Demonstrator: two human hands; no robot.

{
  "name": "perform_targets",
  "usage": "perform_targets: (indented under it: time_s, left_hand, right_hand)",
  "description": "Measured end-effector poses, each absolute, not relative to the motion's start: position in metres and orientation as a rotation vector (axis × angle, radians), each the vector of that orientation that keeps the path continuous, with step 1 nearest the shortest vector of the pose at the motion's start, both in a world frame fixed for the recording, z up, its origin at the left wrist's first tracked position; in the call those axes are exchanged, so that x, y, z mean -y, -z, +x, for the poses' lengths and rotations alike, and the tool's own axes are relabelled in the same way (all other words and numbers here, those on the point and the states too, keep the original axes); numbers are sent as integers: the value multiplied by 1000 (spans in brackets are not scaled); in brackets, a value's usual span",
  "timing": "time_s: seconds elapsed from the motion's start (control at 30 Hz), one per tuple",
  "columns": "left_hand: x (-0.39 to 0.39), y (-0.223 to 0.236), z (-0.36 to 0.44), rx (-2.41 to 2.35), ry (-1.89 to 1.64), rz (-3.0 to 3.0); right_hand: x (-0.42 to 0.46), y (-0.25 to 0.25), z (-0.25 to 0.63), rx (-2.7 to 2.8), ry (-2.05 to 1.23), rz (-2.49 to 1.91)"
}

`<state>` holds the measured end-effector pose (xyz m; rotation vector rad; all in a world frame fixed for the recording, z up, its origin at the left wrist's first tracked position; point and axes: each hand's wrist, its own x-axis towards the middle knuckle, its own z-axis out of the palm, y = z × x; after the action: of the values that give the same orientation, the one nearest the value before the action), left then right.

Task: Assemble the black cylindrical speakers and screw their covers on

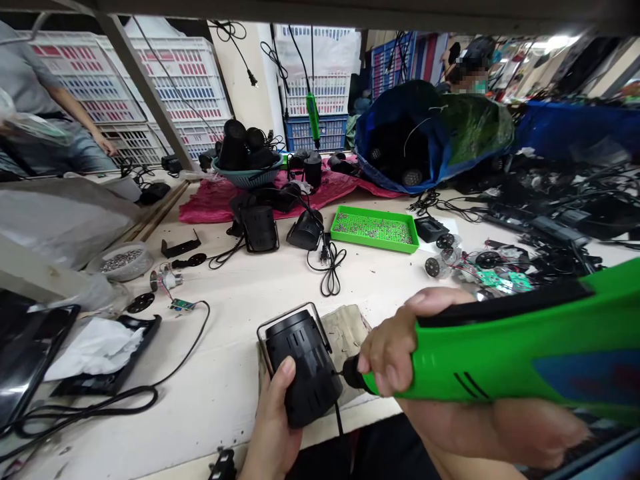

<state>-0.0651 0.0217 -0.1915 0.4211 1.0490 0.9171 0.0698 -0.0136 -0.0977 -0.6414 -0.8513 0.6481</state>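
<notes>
- Head view: the green tray point(375, 229), filled with small metal pieces, lies on the white desk point(225, 333) and serves as landmark.
- Nearer the wearer than the tray, the black housing point(303, 367) is tilted over a worn cloth pad point(349, 327), its wire bracket point(265, 340) around the upper part.
- The left hand point(277, 410) is closed around the housing's lower left side, thumb on the casing.
- The right hand point(393, 350) is wrapped around a large green power screwdriver point(500, 353), its tip at the housing's right side; whether the bit sits in a screw is too small to tell.
- Left of the tray are two more black lamp bodies point(260, 228) and a plug with coiled cord point(330, 270); farther left, a round tub point(143, 267) of metal bits and a small circuit board point(181, 305).
- Right of the tray: loose round parts with wires point(445, 257), green boards point(505, 280) and tangled black cords.
- Beyond the tray: a pink sheet point(210, 200), a blue basin point(250, 177) of black parts, an open blue sack point(387, 123) and a hanging green screwdriver point(313, 113).
- Far beyond the tray to the left, a person point(43, 87) stands by stacked crates point(185, 73).
</notes>
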Motion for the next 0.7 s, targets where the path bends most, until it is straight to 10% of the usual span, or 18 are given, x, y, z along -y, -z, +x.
perform_targets:
  time_s: [0.7]
  left_hand:
    - [-18,192,-61,-1022,-997,375]
  right_hand:
    - [13,103,63,827,-628,-630]
